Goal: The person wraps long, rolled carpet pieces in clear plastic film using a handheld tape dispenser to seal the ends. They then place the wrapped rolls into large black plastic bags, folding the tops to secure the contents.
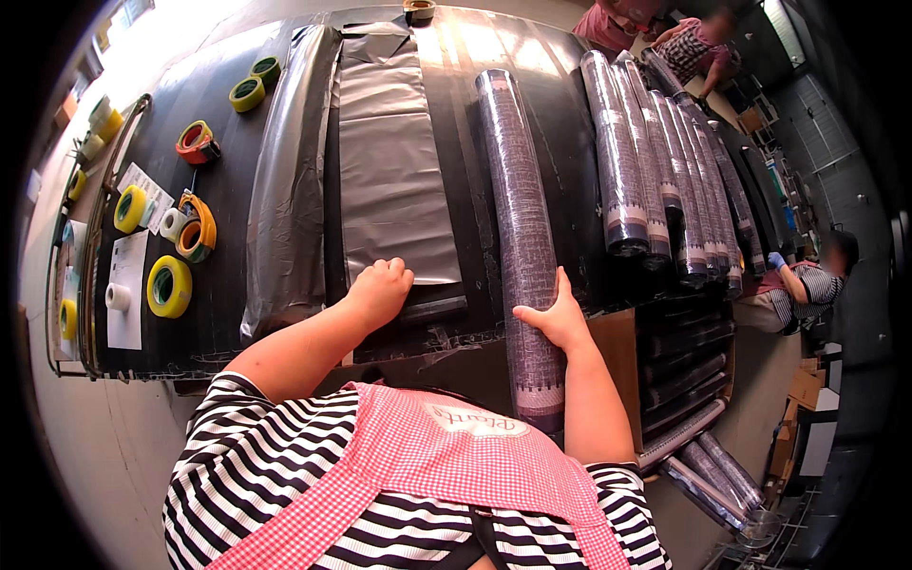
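Roll point(521, 228) of dark film lies lengthwise on the tabletop point(570, 142), just right of the flat grey sheet point(389, 171); right hand point(560, 318) spread against its near end, left hand point(380, 290) fisted on the sheet's edge; likely stiff, heavy, slippery, so support both ends.

A long dark patterned roll point(521, 228) lies lengthwise on the worktop beside a flat grey sheet point(389, 161).
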Tool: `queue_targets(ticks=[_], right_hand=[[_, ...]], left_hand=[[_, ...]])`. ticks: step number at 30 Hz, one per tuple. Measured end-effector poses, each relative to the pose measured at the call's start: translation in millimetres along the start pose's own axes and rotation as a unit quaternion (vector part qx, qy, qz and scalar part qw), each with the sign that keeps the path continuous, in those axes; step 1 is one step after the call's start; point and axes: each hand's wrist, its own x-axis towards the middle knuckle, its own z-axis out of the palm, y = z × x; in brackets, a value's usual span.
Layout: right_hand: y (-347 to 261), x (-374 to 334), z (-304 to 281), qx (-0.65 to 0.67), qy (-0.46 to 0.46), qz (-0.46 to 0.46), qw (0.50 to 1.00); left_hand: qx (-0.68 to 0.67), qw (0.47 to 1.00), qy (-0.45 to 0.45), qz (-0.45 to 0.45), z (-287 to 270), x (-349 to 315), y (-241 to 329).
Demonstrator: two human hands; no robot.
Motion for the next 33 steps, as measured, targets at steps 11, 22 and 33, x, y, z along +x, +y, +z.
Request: queue_targets(ticks=[11,22,33], right_hand=[[39.4,-113.8,-20.6,-0.323,0.022,-0.007,0.946],[99.4,-63.1,-37.1,0.253,-0.206,-0.069,0.943],[208.4,-193.3,-98.9,0.218,-0.228,-0.03,0.948]], left_hand=[[-0.101,0.988,0.065,-0.095,11.1,-1.1,-6.5],[-0.194,0.963,0.1,-0.155,2.6,8.7,-8.8],[-0.68,0.671,0.012,-0.295,16.8,67.9,-42.5]])
